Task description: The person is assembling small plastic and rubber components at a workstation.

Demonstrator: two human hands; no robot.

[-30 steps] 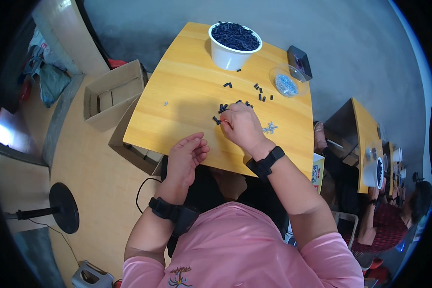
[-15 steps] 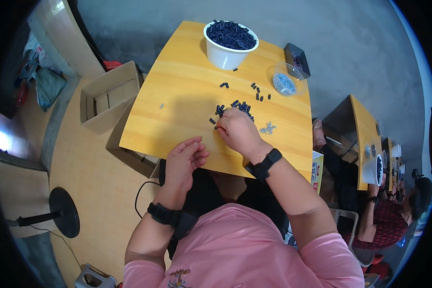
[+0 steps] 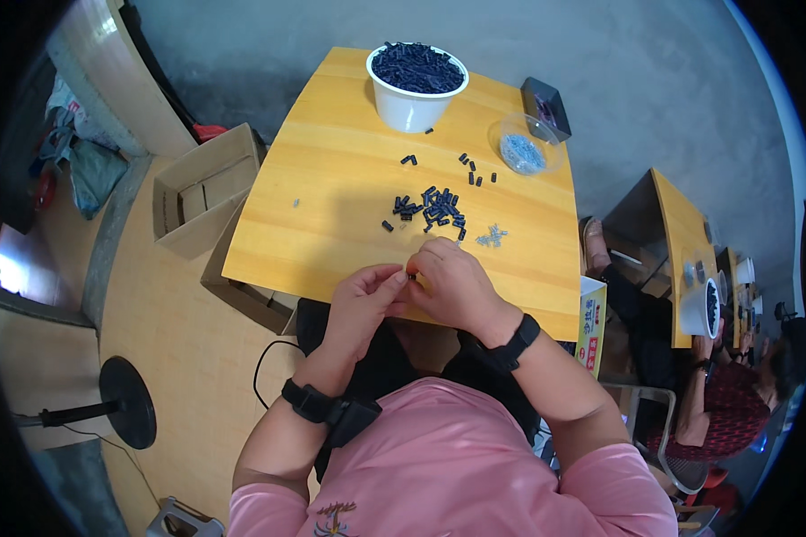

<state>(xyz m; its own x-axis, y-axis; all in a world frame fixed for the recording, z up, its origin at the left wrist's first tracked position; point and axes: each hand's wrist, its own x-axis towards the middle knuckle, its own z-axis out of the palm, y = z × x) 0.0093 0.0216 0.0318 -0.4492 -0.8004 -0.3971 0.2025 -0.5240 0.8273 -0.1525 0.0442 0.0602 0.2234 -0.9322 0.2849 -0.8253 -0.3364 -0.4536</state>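
Both hands meet above the table's near edge, fingertips almost touching. My right hand [image 3: 459,285] is closed in a pinch on a small black cylindrical piece [image 3: 412,277]. My left hand [image 3: 364,302] comes up against it with thumb and forefinger pressed together; what they hold, if anything, is too small to make out. Just beyond the hands lies a loose pile of the same black pieces [image 3: 440,206]. To its right is a little heap of small silvery-clear pieces [image 3: 492,236].
A white bucket [image 3: 412,112] heaped with black pieces stands at the table's [image 3: 322,134] far side. Beside it are a transparent bowl [image 3: 522,154] of small bluish pieces and a black tray [image 3: 546,107]. Cardboard boxes [image 3: 208,192] sit at left. A person [image 3: 716,412] sits at another table on the right.
My right hand has drawn back from the pile toward me with a black piece in its fingers. My left hand has moved right to meet it, its fingers now pinched.
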